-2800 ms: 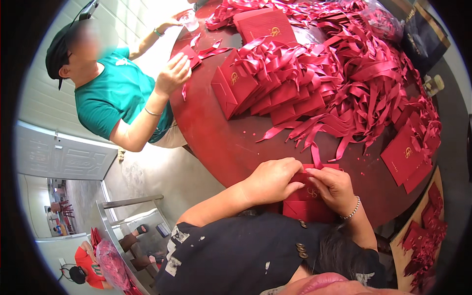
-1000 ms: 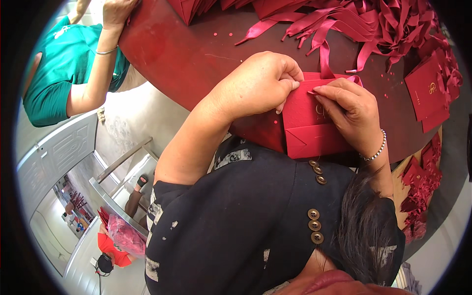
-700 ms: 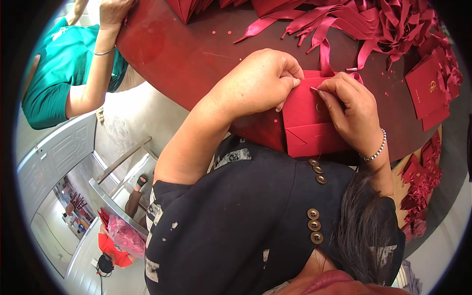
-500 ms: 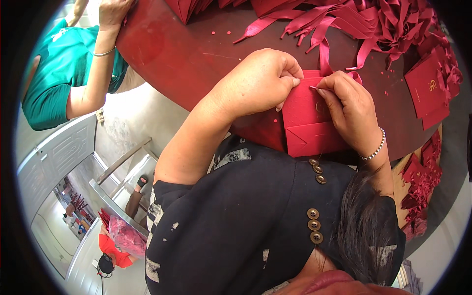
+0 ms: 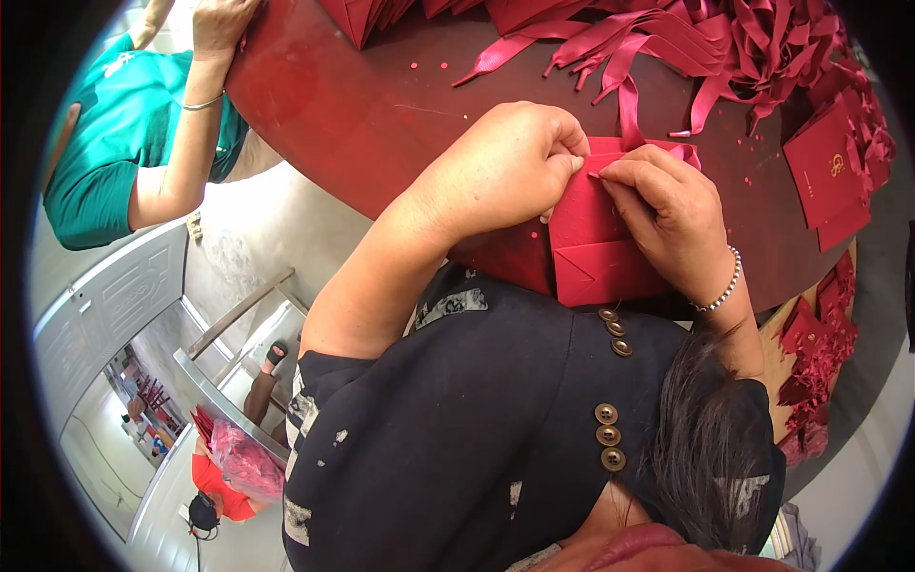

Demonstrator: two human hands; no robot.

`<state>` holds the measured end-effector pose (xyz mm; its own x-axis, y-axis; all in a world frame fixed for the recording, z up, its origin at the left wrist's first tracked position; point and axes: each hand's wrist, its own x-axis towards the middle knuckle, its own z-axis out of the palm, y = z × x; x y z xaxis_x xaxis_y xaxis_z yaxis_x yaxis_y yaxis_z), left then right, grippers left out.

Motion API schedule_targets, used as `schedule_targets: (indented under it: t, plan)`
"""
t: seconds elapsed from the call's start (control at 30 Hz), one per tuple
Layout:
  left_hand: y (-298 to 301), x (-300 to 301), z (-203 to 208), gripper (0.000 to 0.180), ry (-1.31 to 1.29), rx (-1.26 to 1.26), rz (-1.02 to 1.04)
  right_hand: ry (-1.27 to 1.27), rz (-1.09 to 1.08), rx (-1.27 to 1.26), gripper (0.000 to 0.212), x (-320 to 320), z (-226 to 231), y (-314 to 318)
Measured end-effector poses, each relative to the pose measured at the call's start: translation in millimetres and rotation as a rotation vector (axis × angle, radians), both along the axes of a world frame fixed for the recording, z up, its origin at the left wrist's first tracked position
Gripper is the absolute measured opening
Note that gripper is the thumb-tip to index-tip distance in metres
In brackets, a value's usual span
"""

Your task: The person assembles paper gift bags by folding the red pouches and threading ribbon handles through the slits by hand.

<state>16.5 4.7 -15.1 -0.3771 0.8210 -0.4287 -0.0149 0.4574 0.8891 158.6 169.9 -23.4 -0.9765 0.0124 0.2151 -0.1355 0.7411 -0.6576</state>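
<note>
A flat red paper bag [image 5: 600, 224] lies on the table's near edge in front of me, its folded bottom towards my body. My left hand [image 5: 524, 167] is closed at the bag's upper left edge, thumb and index finger pinching it. With thumb and fingertips together, my right hand [image 5: 672, 210] holds the thin tip of a red ribbon [image 5: 684, 153] over the bag's upper part, close to my left fingertips. Part of the ribbon shows behind the right hand. Another ribbon strip [image 5: 628, 110] runs down to the bag's top. The holes in the bag are hidden.
A dark red round table [image 5: 381, 124] carries a heap of red ribbons [image 5: 667, 43] at the back. Finished-looking red bags [image 5: 824, 167] with ribbons lie at the right. A co-worker in a green shirt [image 5: 124, 143] is at the left; a person in red [image 5: 214, 481] is farther off.
My right hand has shifted slightly left and down, bringing the ribbon tip nearer my left fingers. The left hand has lowered a little and still pinches the bag.
</note>
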Motion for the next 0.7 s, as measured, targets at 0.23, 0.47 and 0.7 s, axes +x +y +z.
schedule_targets:
  t: [0.23,0.47,0.7]
  plan:
    - [-1.9,15.3,-1.7,0.013,0.331,0.135,0.023,0.081,0.048,0.222,0.011,-2.6,10.0,-8.8]
    - [-2.6,17.5,3.8,0.014,0.362,0.159,0.031,0.006,0.109,0.383,0.024,-0.3,28.3,-13.4]
    - [-4.7,21.5,3.3,0.013,0.428,0.207,0.058,0.057,0.094,0.317,0.013,0.7,22.9,-12.4]
